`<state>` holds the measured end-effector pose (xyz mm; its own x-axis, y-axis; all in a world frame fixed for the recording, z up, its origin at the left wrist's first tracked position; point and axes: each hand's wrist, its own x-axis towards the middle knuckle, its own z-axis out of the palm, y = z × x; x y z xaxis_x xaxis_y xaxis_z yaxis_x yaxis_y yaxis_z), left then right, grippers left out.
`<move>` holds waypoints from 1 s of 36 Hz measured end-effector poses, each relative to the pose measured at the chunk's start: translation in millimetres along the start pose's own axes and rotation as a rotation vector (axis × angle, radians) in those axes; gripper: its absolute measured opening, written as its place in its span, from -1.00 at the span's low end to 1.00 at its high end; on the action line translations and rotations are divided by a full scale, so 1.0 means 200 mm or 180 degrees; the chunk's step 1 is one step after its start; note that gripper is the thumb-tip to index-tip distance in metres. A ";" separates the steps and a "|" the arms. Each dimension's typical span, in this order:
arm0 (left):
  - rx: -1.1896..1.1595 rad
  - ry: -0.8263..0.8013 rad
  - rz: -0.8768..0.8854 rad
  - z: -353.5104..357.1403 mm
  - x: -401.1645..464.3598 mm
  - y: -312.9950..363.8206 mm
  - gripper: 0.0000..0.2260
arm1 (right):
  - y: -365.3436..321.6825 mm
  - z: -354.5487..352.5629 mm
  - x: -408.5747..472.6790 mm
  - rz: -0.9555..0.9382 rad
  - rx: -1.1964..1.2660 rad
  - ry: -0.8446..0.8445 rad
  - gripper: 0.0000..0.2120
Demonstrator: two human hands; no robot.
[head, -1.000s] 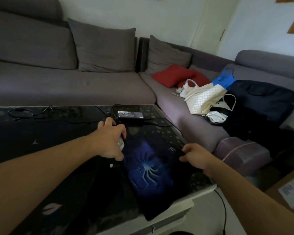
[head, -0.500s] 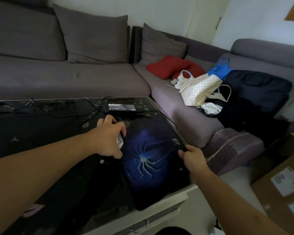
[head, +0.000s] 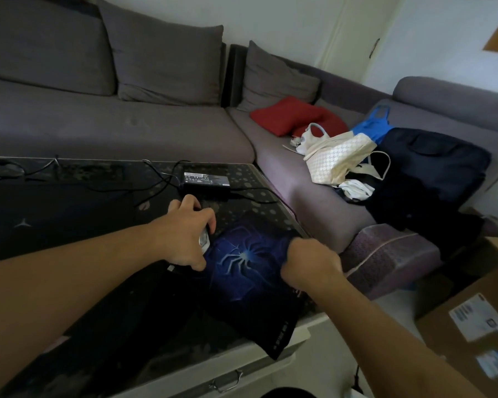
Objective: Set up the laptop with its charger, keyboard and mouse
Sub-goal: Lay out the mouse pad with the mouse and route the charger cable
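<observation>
A dark mouse pad (head: 242,262) with a glowing blue spider print lies on the black glass table (head: 78,193), its near corner hanging over the front edge. My left hand (head: 184,234) grips a pale mouse (head: 204,240) at the pad's left edge; most of the mouse is hidden under my fingers. My right hand (head: 311,262), blurred, has its fingers curled on the pad's right edge. The black charger brick (head: 206,181) lies behind them with its cables (head: 156,179) running left. A dark flat shape with a small pale emblem (head: 22,224) sits at the left.
A grey corner sofa (head: 127,130) wraps the table's far and right sides, holding a red cushion (head: 288,116), a white bag (head: 337,156) and dark clothes (head: 431,173). A cardboard box (head: 472,320) stands on the floor at the right. A drawer handle (head: 227,383) shows below the table's front.
My right hand has slid left with the pad's right edge, and the pad has shifted left toward my left hand. My left hand stays on the mouse.
</observation>
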<state>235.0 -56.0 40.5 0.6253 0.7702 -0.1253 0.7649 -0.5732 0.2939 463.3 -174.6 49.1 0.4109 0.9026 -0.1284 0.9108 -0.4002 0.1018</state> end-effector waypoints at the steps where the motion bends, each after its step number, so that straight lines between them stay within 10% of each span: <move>1: 0.0003 -0.0039 0.0023 0.00 0.00 0.00 -0.35 | -0.05 -0.01 0.05 -0.0243 0.0067 0.0084 -0.67; 6: 0.0066 -0.0274 0.0140 0.02 0.03 0.00 -0.36 | -0.30 0.06 0.34 -0.1763 0.0490 -0.0289 -0.43; 19: 0.0029 -0.0361 0.0238 0.07 0.08 -0.11 -0.38 | -0.50 0.04 0.57 -0.2036 0.0074 -0.0629 -0.74; 27: 0.0118 0.0031 0.0044 0.06 0.10 -0.10 -0.31 | -0.48 0.10 0.67 -0.1074 0.0889 0.0066 -0.86; 31: 0.0129 0.0056 0.0020 0.06 0.10 -0.10 -0.31 | -0.42 0.17 0.62 -0.1016 0.1283 0.0195 -0.33; 36: 0.0022 0.0099 0.0010 0.07 0.10 -0.09 -0.33 | -0.09 0.21 0.54 0.0714 0.1155 0.0475 -0.27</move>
<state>236.7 -34.3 18.6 0.6228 0.7767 -0.0948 0.7640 -0.5775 0.2876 492.9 -76.1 -8.2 0.6138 0.7895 0.0038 0.7660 -0.5943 -0.2450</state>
